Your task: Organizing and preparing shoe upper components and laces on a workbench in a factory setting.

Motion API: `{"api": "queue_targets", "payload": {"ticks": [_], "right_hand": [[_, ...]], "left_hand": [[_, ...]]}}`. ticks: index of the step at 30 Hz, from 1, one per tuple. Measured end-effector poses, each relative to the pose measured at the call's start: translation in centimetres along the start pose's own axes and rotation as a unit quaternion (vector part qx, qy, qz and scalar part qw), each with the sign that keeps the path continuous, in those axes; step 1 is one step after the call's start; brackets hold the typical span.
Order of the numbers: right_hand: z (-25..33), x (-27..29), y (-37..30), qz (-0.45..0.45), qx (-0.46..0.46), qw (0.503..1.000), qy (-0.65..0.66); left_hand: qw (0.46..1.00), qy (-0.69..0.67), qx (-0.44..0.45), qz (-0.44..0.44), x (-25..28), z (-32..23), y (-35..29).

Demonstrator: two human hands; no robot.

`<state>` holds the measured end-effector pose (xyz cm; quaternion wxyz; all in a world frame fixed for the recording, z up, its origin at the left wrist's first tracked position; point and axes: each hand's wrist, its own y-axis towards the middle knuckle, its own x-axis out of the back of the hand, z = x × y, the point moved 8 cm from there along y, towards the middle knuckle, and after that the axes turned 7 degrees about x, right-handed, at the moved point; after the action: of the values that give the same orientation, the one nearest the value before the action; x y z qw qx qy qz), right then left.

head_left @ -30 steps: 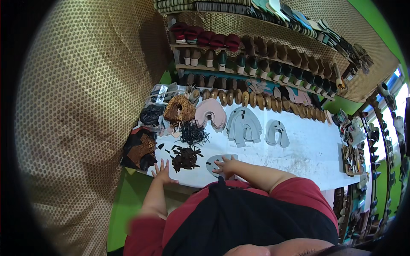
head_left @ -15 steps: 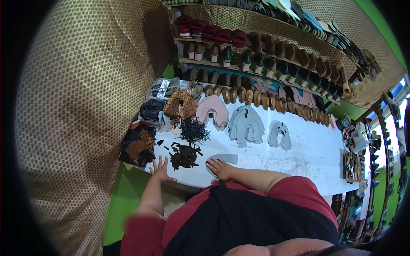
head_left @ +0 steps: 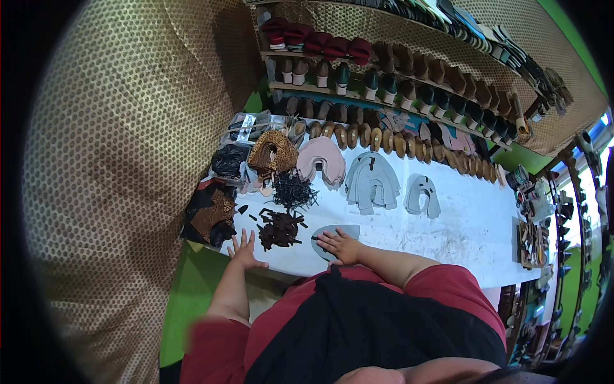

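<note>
My left hand [head_left: 244, 255] rests at the table's near edge with fingers spread and nothing in it. Just right of it lies a loose pile of short dark brown strips [head_left: 280, 229]. My right hand [head_left: 342, 247] lies flat, fingers stretched out, on a curved grey shoe-upper piece [head_left: 350, 230] and partly covers it. By its fingertips a small dark strip [head_left: 316, 238] lies on the grey piece. Farther back are a fanned stack of grey upper pieces [head_left: 371, 182] and a smaller grey stack [head_left: 422, 196], both with small dark strips on them.
Pink upper pieces [head_left: 321, 160], leopard-print pieces [head_left: 272, 152] and thin black strips [head_left: 293, 191] lie at the back left. Dark bagged material [head_left: 210, 214] sits at the left end. Wooden shoe lasts [head_left: 376, 139] line the back, below shelves of shoes [head_left: 389, 88]. A tool box [head_left: 532, 245] stands far right.
My right hand has shifted slightly right across the grey piece. More of that piece's left side and a dark strip now show. My left hand stays spread at the table's edge.
</note>
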<state>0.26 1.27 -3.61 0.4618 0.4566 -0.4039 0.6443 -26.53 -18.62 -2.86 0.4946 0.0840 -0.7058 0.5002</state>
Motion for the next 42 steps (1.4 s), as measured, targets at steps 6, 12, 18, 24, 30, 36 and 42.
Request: {"api": "queue_targets", "payload": {"ticks": [6,12,18,24,30,36,42], "right_hand": [[-0.2,-0.2,-0.9,-0.023,0.000,1.000,0.016],[-0.5,0.5,-0.4,-0.070,-0.002,0.997,-0.015],[0.4,1.7,-0.1,-0.031,0.053,0.998,-0.019],[0.1,0.3,0.1,-0.016,0.074,0.997,-0.009],[-3.2,3.9,2.7,-0.039,-0.168,0.984,0.033],[-2.9,5.3,4.3,0.027,-0.155,0.986,0.053],[-6.5,8.1,-2.7,-0.100,-0.189,0.917,0.336]], "left_hand": [[1.000,-0.007,-0.008,-0.002,0.3,-0.6,-0.3],[1.000,-0.013,0.000,0.001,0.3,-0.2,-0.3],[1.000,-0.006,0.001,-0.003,0.5,-0.2,-0.3],[1.000,-0.016,0.003,-0.006,0.7,-0.6,-0.6],[1.000,-0.013,0.001,-0.012,0.2,-0.2,-0.3],[1.000,-0.014,-0.009,-0.019,0.3,-0.5,-0.1],[1.000,-0.011,-0.003,-0.014,-0.2,-0.8,-0.2]]}}
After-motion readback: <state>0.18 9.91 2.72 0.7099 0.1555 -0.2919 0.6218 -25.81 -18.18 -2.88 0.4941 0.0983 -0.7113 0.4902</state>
